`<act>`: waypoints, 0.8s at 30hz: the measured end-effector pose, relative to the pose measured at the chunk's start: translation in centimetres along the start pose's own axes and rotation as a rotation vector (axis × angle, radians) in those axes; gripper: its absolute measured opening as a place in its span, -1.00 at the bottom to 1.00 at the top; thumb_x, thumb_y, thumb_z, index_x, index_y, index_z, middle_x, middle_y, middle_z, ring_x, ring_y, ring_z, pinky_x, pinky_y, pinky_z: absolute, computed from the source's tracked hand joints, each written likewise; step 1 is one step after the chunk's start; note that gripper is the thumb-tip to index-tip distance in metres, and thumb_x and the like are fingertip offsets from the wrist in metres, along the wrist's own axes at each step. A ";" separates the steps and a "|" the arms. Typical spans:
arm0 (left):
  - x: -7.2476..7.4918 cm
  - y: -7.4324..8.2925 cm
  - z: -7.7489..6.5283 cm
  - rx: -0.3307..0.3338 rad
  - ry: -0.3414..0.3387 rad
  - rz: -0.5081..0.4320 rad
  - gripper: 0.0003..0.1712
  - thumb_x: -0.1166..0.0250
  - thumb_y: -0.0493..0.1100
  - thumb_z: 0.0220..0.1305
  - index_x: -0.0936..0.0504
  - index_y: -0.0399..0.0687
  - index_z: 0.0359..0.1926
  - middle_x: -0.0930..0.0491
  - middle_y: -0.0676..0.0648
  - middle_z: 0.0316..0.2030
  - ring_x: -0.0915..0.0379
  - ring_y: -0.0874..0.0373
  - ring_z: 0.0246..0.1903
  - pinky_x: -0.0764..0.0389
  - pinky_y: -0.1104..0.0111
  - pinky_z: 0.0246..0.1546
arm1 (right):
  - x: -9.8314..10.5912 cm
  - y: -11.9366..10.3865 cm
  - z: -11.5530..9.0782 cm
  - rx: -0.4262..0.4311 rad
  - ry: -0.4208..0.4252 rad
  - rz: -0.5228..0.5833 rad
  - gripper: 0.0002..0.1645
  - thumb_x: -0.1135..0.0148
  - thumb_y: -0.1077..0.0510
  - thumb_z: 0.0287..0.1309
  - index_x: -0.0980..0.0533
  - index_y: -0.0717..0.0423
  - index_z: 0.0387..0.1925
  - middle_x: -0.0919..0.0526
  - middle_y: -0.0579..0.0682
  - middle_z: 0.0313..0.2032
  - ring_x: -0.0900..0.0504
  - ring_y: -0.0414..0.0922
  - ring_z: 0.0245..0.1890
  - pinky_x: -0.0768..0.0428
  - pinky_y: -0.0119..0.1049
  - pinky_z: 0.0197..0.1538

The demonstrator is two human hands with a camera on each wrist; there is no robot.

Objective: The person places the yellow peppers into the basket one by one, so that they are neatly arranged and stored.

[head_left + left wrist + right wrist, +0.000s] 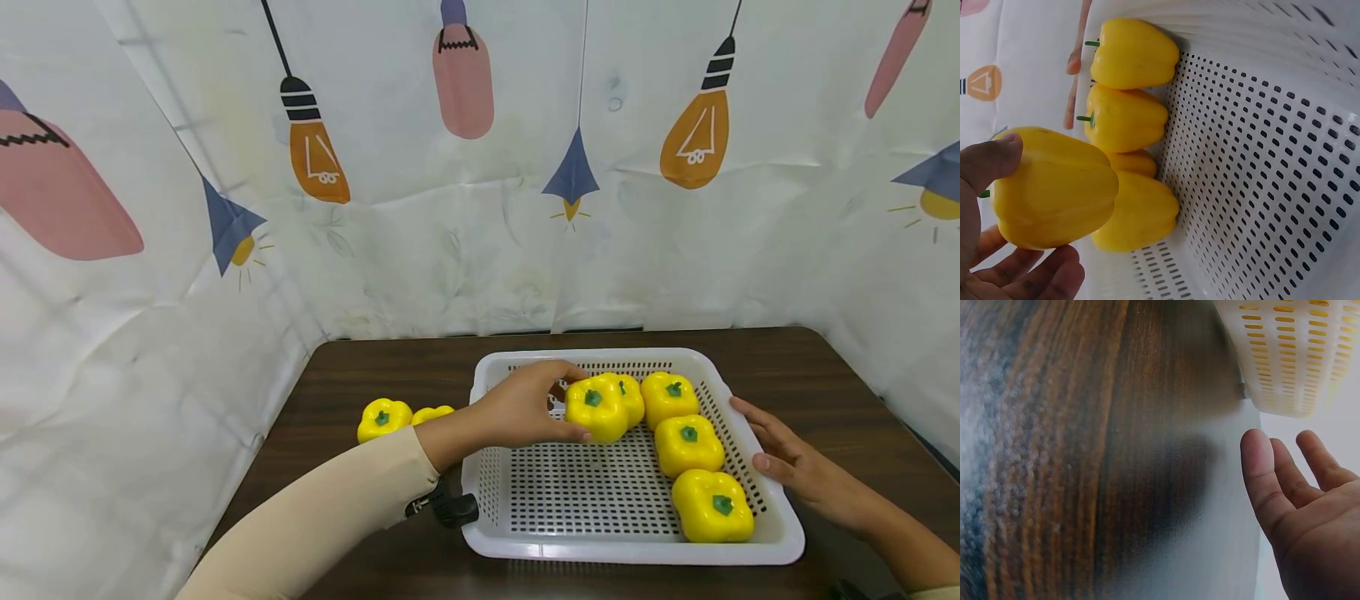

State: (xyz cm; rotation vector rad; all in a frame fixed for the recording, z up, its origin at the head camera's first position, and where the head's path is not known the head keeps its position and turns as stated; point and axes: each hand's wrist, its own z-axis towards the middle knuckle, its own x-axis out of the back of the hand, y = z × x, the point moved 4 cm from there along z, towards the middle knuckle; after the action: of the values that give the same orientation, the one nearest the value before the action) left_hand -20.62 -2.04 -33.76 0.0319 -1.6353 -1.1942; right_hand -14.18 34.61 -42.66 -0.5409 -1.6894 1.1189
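Note:
My left hand (525,408) grips a yellow bell pepper (594,423) with a green stem, thumb on one side and fingers on the other. It is held over the white perforated basket (585,546), and in the left wrist view the pepper (1060,194) is raised above the basket floor. Behind it in the head view, another yellow pepper (634,402) is partly hidden. Three more peppers (688,446) line the basket's right side. Beside the right rim, my right hand (798,471) has its fingers extended, fingertips close to the basket's outer wall, holding nothing.
On the dark wooden table (345,367), left of the basket, lie yellow peppers (384,427), one partly hidden by my left forearm. A black strap device sits at my left wrist. A white sheet printed with lamps (480,250) hangs behind the table.

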 end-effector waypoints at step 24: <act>-3.9 0.4 2.9 0.080 -0.076 0.094 -0.14 -0.67 0.11 -0.03 -0.56 0.06 0.31 -0.56 0.14 0.13 -0.57 0.24 -0.04 -0.55 0.53 -0.11 | 0.0 -0.1 0.0 0.011 -0.015 0.023 -0.20 0.20 0.11 0.61 0.29 -0.24 0.65 0.15 0.60 0.46 -0.41 -0.47 0.15 -0.71 -0.09 -0.14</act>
State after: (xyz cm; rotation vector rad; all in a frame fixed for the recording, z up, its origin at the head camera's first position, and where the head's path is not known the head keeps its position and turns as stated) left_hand -20.88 2.24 -36.12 -0.0397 -1.7322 -1.0695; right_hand -14.13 34.56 -42.62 -0.5473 -1.6925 1.1509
